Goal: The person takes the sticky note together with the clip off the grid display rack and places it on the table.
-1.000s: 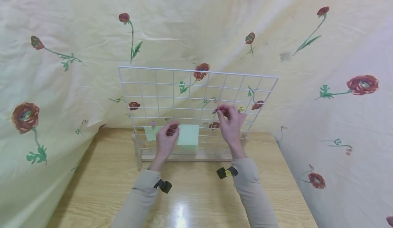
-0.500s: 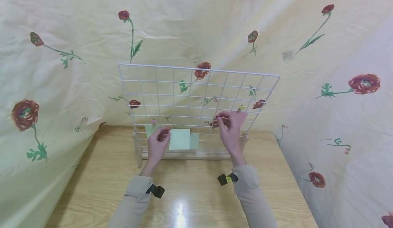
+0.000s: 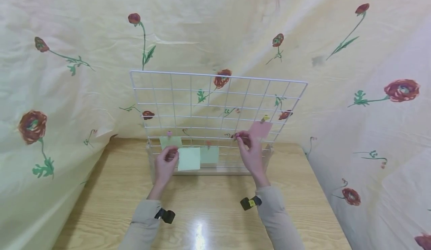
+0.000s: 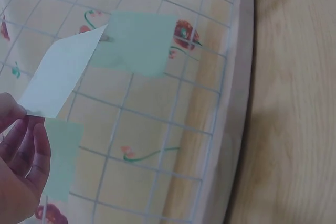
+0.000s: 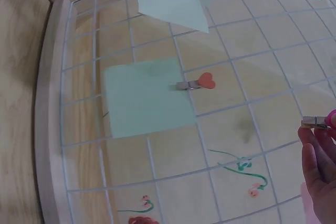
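Note:
My left hand (image 3: 165, 166) pinches a pale green paper note (image 3: 189, 159) by its left edge, in front of the white wire grid (image 3: 219, 75). In the left wrist view this note (image 4: 63, 74) tilts away from the grid. My right hand (image 3: 252, 155) pinches a mini wooden clothespin (image 5: 315, 121) with a pink top, close to the wires. Between the hands, a green note (image 5: 149, 100) hangs on the grid under a clothespin with an orange heart (image 5: 206, 81). Left of it is another green note (image 3: 171, 142) with a pink-topped clothespin (image 3: 169, 133).
A pink note (image 3: 260, 129) hangs at the grid's right under a yellow-topped clothespin (image 3: 265, 118). The grid stands in a wooden base (image 3: 215, 173) on a wood-grain table (image 3: 208, 209). Flowered cloth (image 3: 188, 44) covers the back and sides.
My left hand has moved left and down with its note, uncovering the pinned green note and its clothespin. My right hand has come down with the clothespin, uncovering more of the pink note.

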A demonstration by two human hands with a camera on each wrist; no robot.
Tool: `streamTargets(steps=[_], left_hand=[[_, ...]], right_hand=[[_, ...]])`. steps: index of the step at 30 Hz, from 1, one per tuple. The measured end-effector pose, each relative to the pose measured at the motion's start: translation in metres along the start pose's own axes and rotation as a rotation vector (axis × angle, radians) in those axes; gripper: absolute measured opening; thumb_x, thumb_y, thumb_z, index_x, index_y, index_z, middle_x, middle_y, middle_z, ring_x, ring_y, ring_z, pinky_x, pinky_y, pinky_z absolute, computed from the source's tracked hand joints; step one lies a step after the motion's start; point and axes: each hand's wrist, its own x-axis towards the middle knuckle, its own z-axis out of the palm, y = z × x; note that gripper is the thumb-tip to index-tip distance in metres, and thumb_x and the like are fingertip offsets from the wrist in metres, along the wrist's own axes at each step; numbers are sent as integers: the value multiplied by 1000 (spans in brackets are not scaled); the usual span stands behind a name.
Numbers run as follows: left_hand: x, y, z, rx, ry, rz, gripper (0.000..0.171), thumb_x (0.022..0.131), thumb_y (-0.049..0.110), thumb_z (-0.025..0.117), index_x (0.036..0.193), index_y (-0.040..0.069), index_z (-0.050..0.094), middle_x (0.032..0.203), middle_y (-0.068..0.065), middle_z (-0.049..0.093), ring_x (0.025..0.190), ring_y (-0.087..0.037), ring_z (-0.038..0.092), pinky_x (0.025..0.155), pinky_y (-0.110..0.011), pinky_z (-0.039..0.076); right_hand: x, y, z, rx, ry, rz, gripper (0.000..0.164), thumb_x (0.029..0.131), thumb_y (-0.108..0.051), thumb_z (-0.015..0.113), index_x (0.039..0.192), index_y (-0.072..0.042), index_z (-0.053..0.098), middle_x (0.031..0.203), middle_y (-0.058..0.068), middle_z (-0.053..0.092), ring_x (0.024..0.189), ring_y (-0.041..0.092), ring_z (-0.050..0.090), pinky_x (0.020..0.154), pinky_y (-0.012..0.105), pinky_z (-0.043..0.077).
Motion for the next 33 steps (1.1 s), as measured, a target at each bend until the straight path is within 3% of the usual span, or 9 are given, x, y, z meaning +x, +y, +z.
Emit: streamTargets(steps=[6, 9, 13, 15, 22, 26, 31, 33], left_hand=[[-7, -11, -9, 20, -14, -47, 18, 85, -15, 60, 102, -15, 62, 94, -30, 63, 79, -27, 62, 68, -14, 51], [-8, -33, -12, 28, -2, -76, 17, 86, -13, 61, 103, -11, 63, 92, -25, 65, 78, -17, 61, 68, -14, 51], [-12, -43, -16, 11, 6, -89, 18, 86, -13, 60, 104, -11, 63, 93, -25, 64, 77, -13, 60, 67, -13, 52], [-15, -35, -19, 9, 0, -89, 19, 86, -14, 59, 105, -13, 62, 94, -28, 63, 78, -17, 60, 68, -14, 52], [-21, -33, -21, 50, 0, -101, 19, 86, -15, 59, 105, -14, 61, 97, -29, 63, 81, -29, 62, 68, -15, 53], [-24, -36, -22, 88, 15, -114, 17, 87, -13, 59, 103, -13, 63, 96, -27, 64, 82, -32, 62, 67, -14, 52], [-27, -45, -26, 108, 31, -105, 16, 86, -14, 59, 101, -13, 63, 93, -28, 64, 80, -32, 63, 67, -14, 52], [-28, -58, -27, 102, 37, -110, 16, 86, -14, 59, 101, -13, 64, 93, -28, 64, 79, -31, 64, 66, -13, 51]], right_hand=[[-11, 14, -1, -50, -38, 0, 20, 93, 7, 56, 112, 13, 55, 110, 27, 62, 100, 42, 62, 90, 48, 51], [-16, 27, -2, -80, -52, -8, 20, 93, 6, 56, 112, 12, 56, 108, 26, 63, 99, 42, 62, 89, 51, 51], [-20, 61, -3, -112, -51, -25, 19, 94, 2, 58, 112, 9, 58, 106, 23, 65, 95, 38, 64, 88, 48, 53], [-22, 78, -4, -114, -51, -31, 20, 94, 0, 59, 112, 8, 57, 105, 22, 65, 94, 37, 65, 86, 46, 54], [-31, 83, -7, -134, -50, -29, 17, 92, 5, 59, 108, 11, 58, 102, 24, 65, 90, 39, 65, 84, 49, 54], [-37, 80, -9, -156, -47, -84, 18, 90, 11, 59, 106, 15, 56, 98, 28, 64, 84, 42, 65, 77, 50, 56], [-42, 109, -14, -202, -54, -88, 18, 90, 7, 60, 107, 11, 58, 99, 22, 66, 83, 35, 67, 76, 40, 58], [-44, 120, -15, -212, -63, -75, 17, 91, 5, 61, 107, 8, 59, 99, 20, 66, 84, 33, 67, 78, 39, 57]])
